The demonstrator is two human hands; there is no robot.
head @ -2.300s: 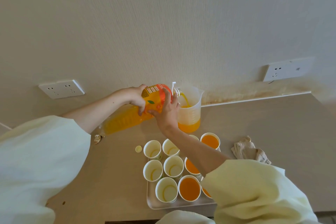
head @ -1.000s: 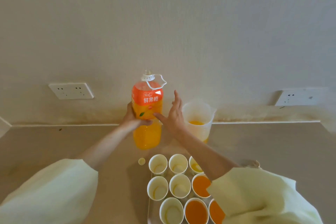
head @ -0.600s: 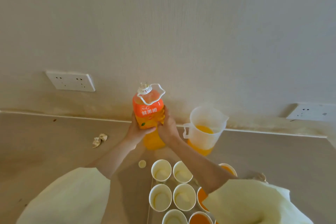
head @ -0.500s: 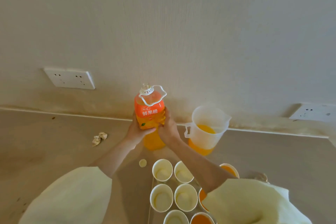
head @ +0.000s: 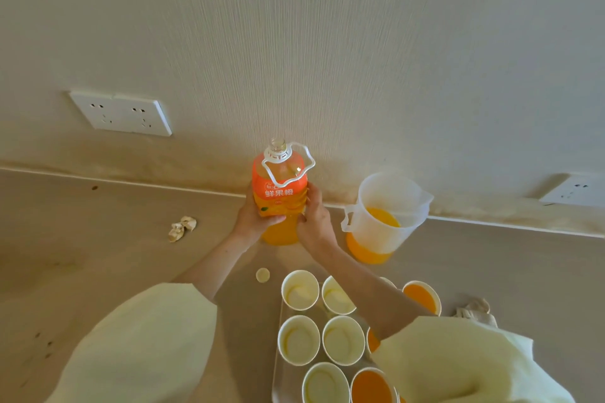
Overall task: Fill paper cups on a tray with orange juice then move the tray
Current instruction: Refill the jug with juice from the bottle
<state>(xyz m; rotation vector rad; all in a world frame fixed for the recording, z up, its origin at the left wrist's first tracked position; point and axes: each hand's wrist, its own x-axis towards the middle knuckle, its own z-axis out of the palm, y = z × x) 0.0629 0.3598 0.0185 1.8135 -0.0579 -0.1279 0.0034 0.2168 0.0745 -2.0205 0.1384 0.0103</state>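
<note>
An uncapped orange juice bottle (head: 278, 193) stands upright on the counter near the wall. My left hand (head: 253, 217) grips its left side and my right hand (head: 312, 216) grips its right side. To the right stands a clear plastic jug (head: 381, 216) partly filled with juice. In front, a tray (head: 276, 379) holds several paper cups: empty ones (head: 299, 289) on the left, juice-filled ones (head: 422, 296) on the right, some hidden by my right sleeve.
The bottle's cap (head: 262, 275) lies on the counter left of the cups. A crumpled paper scrap (head: 181, 227) lies further left. A cloth (head: 474, 311) sits at the right. Wall sockets (head: 121, 113) are on the left and one more (head: 576, 193) on the right.
The bottle went from tilted and pouring into the jug to standing upright on the counter left of it. Both hands now grip its sides. The camera tilted up and left.
</note>
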